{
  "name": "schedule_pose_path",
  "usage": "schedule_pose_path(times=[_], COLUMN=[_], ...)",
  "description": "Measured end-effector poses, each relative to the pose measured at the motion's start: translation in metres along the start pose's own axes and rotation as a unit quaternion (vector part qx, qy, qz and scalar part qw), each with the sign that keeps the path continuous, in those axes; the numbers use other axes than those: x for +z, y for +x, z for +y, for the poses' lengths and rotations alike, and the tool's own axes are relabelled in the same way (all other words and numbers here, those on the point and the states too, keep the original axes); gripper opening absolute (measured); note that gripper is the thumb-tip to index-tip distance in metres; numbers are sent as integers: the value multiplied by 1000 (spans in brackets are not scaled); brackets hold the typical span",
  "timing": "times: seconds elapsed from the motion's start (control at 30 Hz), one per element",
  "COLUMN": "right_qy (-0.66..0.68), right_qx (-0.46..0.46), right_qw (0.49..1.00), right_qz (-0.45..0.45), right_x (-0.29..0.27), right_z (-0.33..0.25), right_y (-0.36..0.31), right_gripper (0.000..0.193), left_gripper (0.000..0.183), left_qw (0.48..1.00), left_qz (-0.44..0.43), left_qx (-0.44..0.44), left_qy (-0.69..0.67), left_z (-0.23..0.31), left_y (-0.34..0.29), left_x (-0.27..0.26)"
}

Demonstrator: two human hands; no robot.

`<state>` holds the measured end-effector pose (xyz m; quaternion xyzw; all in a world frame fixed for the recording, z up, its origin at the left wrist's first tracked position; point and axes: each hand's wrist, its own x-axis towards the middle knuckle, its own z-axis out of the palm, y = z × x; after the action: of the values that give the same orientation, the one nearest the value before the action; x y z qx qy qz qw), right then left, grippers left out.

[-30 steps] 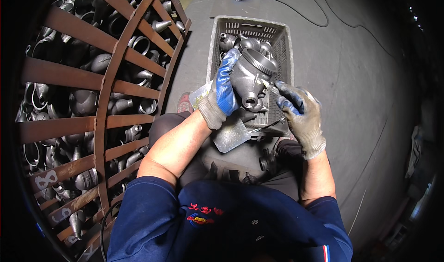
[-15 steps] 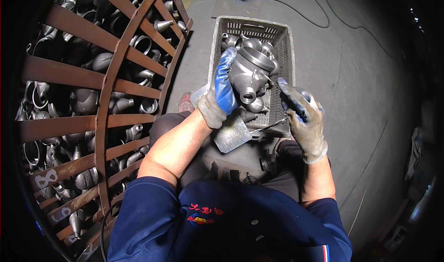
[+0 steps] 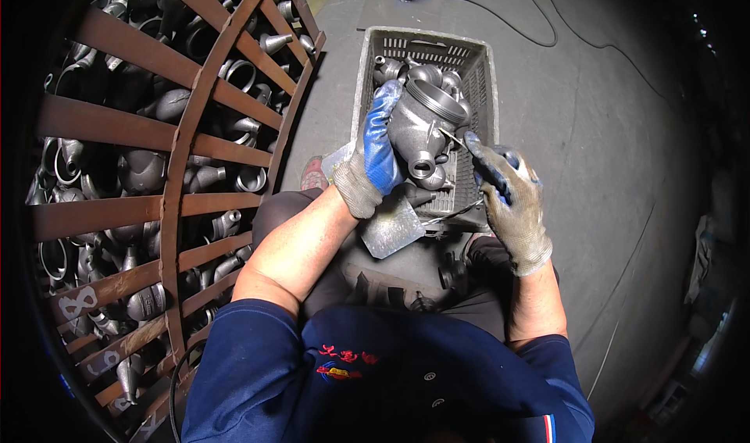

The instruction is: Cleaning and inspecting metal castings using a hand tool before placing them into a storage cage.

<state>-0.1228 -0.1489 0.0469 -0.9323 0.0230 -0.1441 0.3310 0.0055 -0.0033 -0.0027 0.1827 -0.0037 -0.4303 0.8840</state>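
Observation:
A grey metal casting (image 3: pixel 418 130), round-bodied with a threaded collar at the top and a small round outlet at the lower end, is tilted above the plastic crate. My left hand (image 3: pixel 380 142), in a blue-coated glove, is closed around its left side. My right hand (image 3: pixel 512 189), in a worn grey glove, is closed with the index finger stretched along a thin pointed metal tool (image 3: pixel 451 137). The tool's tip is at the casting's right side, by a small raised lug; whether it touches cannot be told. Most of the tool is hidden by the glove.
The grey slotted crate (image 3: pixel 494 91) holds several similar castings. A rusty barred steel bin (image 3: pixel 176 162) full of metal castings stands at the left. A flat metal plate (image 3: pixel 392 228) lies below my left wrist. A black cable (image 3: pixel 539 37) runs over the floor.
The casting has shifted slightly down and right in my left hand. My right hand has moved a little left, and more of the tool's bright tip shows.

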Motion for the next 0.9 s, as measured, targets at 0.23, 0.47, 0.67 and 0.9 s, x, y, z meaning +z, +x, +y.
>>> schedule_pose_path(times=[0.23,0.47,0.67,0.9], right_qy=[3,152,251,59], right_qx=[-3,121,228,74], right_qw=[1000,977,937,995], right_qz=[-10,-83,-88,-23], right_x=[-1,-10,-6,-7], right_z=[1,12,15,2], right_y=[2,9,8,5], right_gripper=[52,36,32,34], left_gripper=[55,53,51,53], left_qw=[999,999,998,983], left_qz=[-13,-24,-37,-50], left_qx=[3,-10,-32,89], left_qy=[-35,-27,-28,152], left_z=[-3,-4,0,1], left_y=[1,3,2,-6], left_x=[-2,1,-3,5])
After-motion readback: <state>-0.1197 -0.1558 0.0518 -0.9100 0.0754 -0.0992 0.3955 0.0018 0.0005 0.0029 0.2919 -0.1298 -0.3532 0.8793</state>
